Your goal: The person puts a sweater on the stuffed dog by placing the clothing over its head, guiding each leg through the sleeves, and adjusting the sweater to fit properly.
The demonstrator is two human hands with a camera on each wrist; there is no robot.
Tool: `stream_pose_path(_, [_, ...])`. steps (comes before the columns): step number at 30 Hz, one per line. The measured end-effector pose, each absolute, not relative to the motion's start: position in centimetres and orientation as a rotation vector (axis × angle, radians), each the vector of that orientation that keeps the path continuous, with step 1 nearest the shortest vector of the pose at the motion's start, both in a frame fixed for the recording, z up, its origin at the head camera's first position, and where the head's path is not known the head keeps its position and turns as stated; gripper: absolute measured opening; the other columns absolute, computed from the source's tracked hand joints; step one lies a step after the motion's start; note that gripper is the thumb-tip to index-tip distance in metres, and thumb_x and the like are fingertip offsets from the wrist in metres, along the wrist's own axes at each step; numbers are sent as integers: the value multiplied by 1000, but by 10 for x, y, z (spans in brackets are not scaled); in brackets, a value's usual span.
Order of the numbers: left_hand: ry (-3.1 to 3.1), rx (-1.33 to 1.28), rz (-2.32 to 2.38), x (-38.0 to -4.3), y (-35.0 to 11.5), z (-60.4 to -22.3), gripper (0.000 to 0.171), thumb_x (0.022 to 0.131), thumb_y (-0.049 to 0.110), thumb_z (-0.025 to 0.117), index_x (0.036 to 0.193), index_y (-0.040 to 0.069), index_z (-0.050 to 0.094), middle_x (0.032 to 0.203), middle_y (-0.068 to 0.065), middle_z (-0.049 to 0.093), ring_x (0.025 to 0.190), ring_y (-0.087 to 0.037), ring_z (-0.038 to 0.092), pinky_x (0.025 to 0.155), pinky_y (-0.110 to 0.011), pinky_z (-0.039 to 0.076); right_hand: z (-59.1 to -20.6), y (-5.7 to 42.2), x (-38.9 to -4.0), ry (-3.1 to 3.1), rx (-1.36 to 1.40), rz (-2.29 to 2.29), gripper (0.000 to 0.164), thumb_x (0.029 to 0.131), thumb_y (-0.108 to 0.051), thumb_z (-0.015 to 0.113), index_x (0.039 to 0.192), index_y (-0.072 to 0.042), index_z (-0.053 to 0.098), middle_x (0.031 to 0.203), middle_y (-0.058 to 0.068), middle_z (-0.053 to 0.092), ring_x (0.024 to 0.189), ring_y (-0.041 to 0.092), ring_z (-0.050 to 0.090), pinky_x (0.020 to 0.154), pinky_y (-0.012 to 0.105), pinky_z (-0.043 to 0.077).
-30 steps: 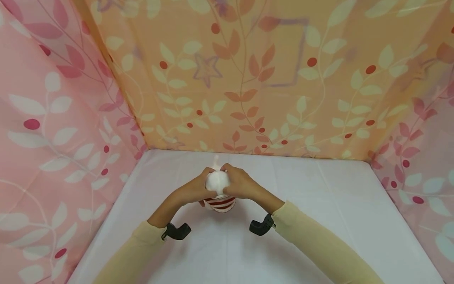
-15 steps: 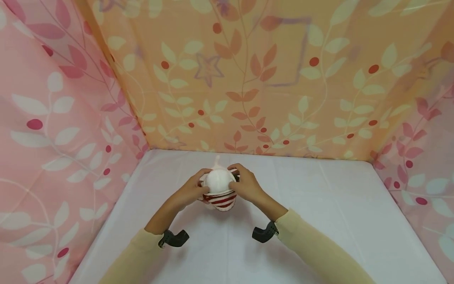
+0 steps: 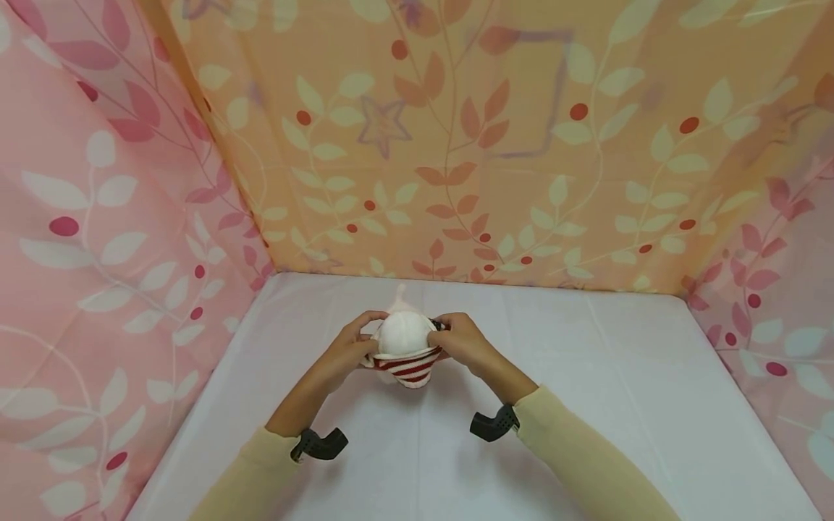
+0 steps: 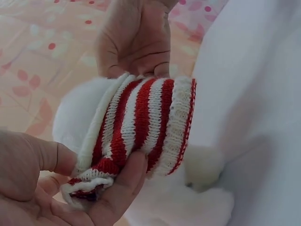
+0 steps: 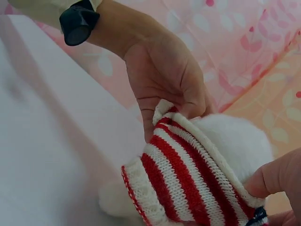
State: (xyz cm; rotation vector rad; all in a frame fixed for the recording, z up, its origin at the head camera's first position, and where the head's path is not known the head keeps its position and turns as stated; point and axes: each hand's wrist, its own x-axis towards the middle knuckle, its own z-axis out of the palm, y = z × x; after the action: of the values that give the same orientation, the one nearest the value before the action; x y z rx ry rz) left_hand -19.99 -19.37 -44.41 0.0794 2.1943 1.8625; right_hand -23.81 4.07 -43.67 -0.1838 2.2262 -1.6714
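A white plush toy point(image 3: 404, 334) wears a small red-and-white striped knitted sweater point(image 3: 409, 367). My left hand point(image 3: 342, 356) holds the sweater's left side; in the left wrist view its thumb is at the cream neck edge and its fingers lie around a short sleeve point(image 4: 89, 186). On the other side my right hand point(image 3: 468, 346) pinches the sweater, and in the right wrist view the thumb presses the neckband near a cream sleeve cuff point(image 5: 162, 110). The plush's round back point(image 5: 240, 141) bulges out of the neck opening. White plush limbs point(image 4: 202, 188) show below the ribbed hem.
A white-covered table point(image 3: 586, 405) lies under the hands. Behind it hangs an orange leaf-patterned curtain point(image 3: 456, 145), with pink patterned curtains point(image 3: 130, 289) on both sides. Each wrist carries a black camera mount point(image 3: 495, 423).
Both hands have moved from around the plush's white top out to its sides. The knitted sweater is now spread wider between them, and more of the white top shows.
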Motion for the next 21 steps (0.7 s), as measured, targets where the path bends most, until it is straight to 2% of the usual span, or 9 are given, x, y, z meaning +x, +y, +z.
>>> stream_pose_path(11, [2198, 110, 1930, -201, -190, -454, 54, 89, -8, 56, 139, 12, 52, 107, -20, 71, 88, -20, 66, 67, -32, 56, -442, 44, -239, 2230, -211, -1707, 32, 78, 5, 56, 105, 11, 72, 94, 14, 72, 78, 17, 67, 65, 33, 60])
stream_pose_path(16, [2215, 118, 1934, -200, -190, -456, 53, 90, -9, 54, 139, 11, 52, 109, -22, 70, 92, -23, 66, 70, -33, 55, -441, 46, -240, 2226, -255, -1692, 32, 79, 6, 55, 106, 11, 73, 95, 14, 72, 79, 17, 67, 66, 34, 60])
stream_pose_path(21, [2196, 107, 1957, -201, -191, -460, 53, 91, -10, 53, 140, 10, 53, 114, -24, 69, 96, -24, 66, 72, -34, 56, -446, 48, -241, 2217, -254, -1710, 26, 81, 8, 58, 103, 9, 72, 90, 11, 70, 79, 17, 65, 65, 33, 60])
